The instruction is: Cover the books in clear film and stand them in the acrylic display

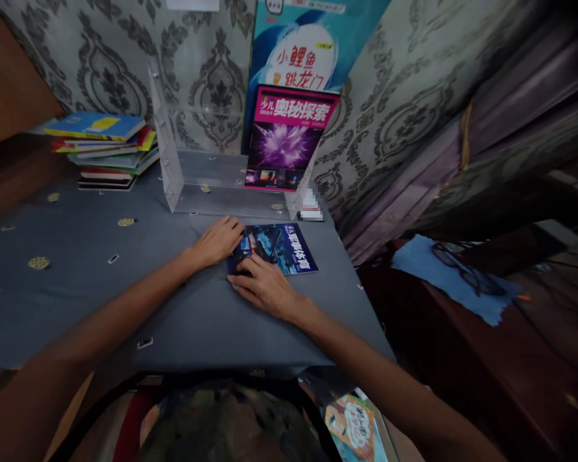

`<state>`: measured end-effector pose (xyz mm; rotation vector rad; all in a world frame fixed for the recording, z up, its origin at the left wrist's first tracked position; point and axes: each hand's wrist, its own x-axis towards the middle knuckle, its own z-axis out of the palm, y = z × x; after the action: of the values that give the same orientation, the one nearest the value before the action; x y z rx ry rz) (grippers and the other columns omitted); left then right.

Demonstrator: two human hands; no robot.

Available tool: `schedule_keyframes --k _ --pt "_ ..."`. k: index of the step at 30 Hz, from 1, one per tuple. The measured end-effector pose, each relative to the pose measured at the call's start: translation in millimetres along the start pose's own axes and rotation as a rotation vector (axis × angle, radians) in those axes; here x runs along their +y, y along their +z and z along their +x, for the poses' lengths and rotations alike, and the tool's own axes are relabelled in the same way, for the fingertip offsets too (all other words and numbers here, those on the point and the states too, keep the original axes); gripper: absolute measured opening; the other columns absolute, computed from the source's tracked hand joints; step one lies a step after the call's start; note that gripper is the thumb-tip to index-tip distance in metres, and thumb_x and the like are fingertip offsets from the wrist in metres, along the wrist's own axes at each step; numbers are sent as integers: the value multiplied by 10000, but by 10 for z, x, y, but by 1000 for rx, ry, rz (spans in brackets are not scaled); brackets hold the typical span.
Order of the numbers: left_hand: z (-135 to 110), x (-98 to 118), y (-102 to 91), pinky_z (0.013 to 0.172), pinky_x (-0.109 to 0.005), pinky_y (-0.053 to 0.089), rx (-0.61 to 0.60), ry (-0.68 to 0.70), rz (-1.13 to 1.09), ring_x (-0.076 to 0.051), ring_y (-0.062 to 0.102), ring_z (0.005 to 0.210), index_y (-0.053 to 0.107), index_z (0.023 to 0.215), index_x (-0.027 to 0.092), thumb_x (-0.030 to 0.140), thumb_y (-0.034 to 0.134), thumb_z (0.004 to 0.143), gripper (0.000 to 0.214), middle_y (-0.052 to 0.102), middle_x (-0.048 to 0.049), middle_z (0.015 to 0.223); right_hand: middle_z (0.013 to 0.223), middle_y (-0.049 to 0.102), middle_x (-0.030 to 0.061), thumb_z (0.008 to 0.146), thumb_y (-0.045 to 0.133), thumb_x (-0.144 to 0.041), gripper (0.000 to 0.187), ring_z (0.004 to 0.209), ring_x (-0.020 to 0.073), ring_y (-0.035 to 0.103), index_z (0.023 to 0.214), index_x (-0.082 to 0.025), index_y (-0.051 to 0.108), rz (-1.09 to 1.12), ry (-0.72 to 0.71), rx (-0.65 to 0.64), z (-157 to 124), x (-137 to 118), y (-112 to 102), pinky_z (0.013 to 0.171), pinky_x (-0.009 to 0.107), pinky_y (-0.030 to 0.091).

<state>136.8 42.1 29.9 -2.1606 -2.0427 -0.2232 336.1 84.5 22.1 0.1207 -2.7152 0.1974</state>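
A dark blue book [296,249] with white Chinese lettering and a military picture lies flat on the cloth-covered table, turned sideways. My left hand [219,241] is at its far left corner, fingers bent over the edge. At the near left corner my right hand [264,287] grips the book, some fingers on the cover and others along the edge; its fingertips are partly hidden. Just beyond stands a clear acrylic book rack [166,151]. In its right part a magenta-and-black book [289,138] leans upright before a taller teal book [359,25].
A stack of books [108,147] sits at the back left of the table [77,289]. Off the right edge, a blue cloth [443,276] and eyeglasses [472,269] rest on a dark red surface. Another book [354,427] shows below the table's front edge. Curtains hang behind.
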Motion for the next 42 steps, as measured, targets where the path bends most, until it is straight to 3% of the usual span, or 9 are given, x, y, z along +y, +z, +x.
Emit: schedule_keyframes --k 6,10,19,28,34,38,42 --pt "-524 279 -285 746 -348 526 -75 -93 130 -269 604 999 639 1018 128 314 388 1024 313 632 -139 1019 1071 703 95 989 580 -294 203 990 213 611 1060 -208 750 57 11 68 -463 -196 -205 781 336 554" --pt "-706 545 -407 617 -338 517 -136 -130 144 -280 641 924 647 974 129 319 373 1024 337 648 -142 962 1124 740 90 962 617 -251 168 1095 248 639 1042 -210 759 4 73 100 -783 -175 -341 832 393 590" --pt "-698 780 -527 621 -329 507 -220 -65 57 -278 665 879 636 952 140 509 499 975 394 679 -127 937 1160 750 71 976 595 -234 192 1123 241 669 1071 -215 762 -24 158 79 -1069 82 -511 868 417 627" --pt "-587 831 -456 554 -282 455 -205 19 108 -251 669 868 605 976 164 449 478 1003 313 674 -90 909 1137 759 76 993 567 -214 208 1083 220 699 1051 -207 766 -101 186 114 -1082 311 -446 855 386 635" --pt "-557 816 -391 595 -281 453 -120 82 138 -233 633 891 609 963 185 415 459 1014 279 656 -75 907 1166 749 89 985 576 -206 207 1050 227 702 1066 -201 766 -82 224 107 -1066 326 -438 843 393 629" --pt "-574 824 -336 795 -357 500 -69 175 147 -244 584 1014 583 1215 211 284 464 1012 247 651 -90 1104 1197 735 106 990 555 -187 240 1051 240 692 1141 -192 741 -124 271 100 -1090 220 -423 827 404 607" --pt "-599 822 -286 834 -371 496 -93 207 166 -251 564 1057 504 1379 257 164 467 981 411 632 -93 1205 1175 738 115 1000 532 -189 255 1064 245 674 1164 -186 728 -168 282 101 -1128 123 -429 804 396 568"
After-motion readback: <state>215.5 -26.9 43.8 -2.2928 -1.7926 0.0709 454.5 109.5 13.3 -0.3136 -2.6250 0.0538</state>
